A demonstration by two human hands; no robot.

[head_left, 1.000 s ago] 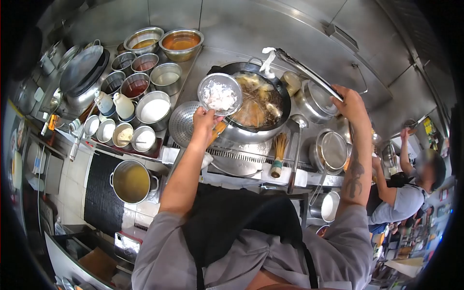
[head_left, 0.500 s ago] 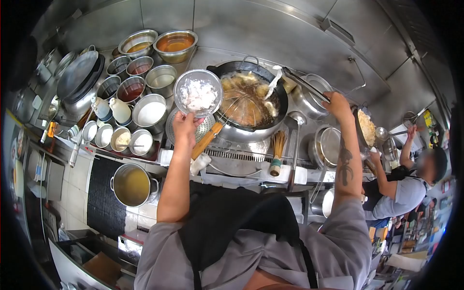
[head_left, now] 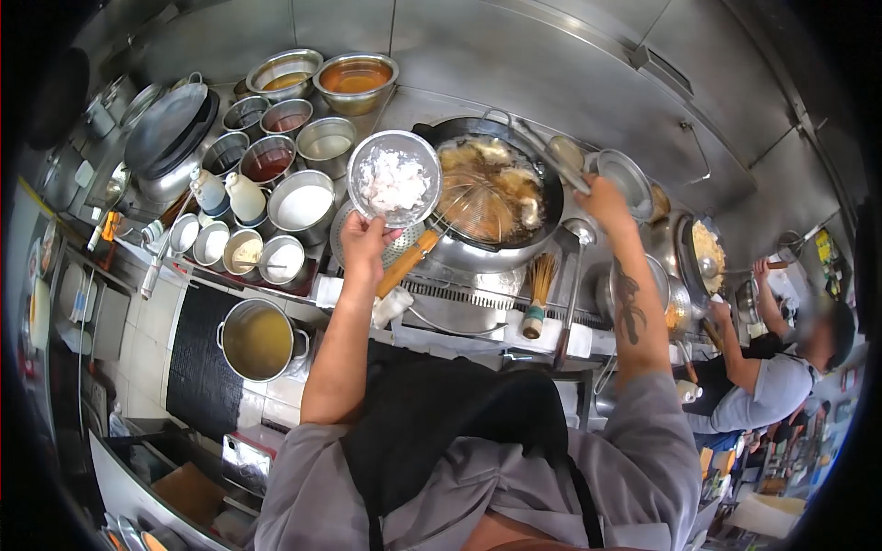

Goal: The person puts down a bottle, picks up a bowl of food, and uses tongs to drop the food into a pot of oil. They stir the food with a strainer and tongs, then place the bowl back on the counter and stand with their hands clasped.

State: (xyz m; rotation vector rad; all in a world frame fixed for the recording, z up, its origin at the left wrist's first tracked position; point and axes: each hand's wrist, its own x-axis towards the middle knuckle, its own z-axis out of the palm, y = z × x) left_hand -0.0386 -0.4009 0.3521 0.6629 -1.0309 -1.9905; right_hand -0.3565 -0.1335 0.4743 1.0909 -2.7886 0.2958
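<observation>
My left hand (head_left: pixel 367 241) grips the near rim of a metal bowl (head_left: pixel 424 151) with white-coated pieces (head_left: pixel 393 180) in it. The bowl is held left of a wok (head_left: pixel 554 188) of bubbling oil, where golden pieces (head_left: pixel 524 188) float. A round wire strainer (head_left: pixel 473 204) rests in the oil, its wooden handle (head_left: pixel 406 263) pointing toward me beside my left wrist. My right hand (head_left: pixel 599 197) is closed on long metal tongs (head_left: pixel 548 156) above the wok's right edge. Their tips are over the far side of the wok, with no piece visible between them.
Sauce pots (head_left: pixel 268 161), a pot of white powder (head_left: pixel 301 201) and squeeze bottles (head_left: pixel 245 197) stand left. A bamboo brush (head_left: pixel 538 294) and a ladle (head_left: pixel 573 266) lie before the wok. A large pot (head_left: pixel 257 340) stands lower left. A co-worker (head_left: pixel 772 376) works at another wok (head_left: pixel 703 257) on the right.
The white-coated piece held by the tongs has left them. My right hand has moved left and slightly nearer. The view has shifted, so the stove items appear further right.
</observation>
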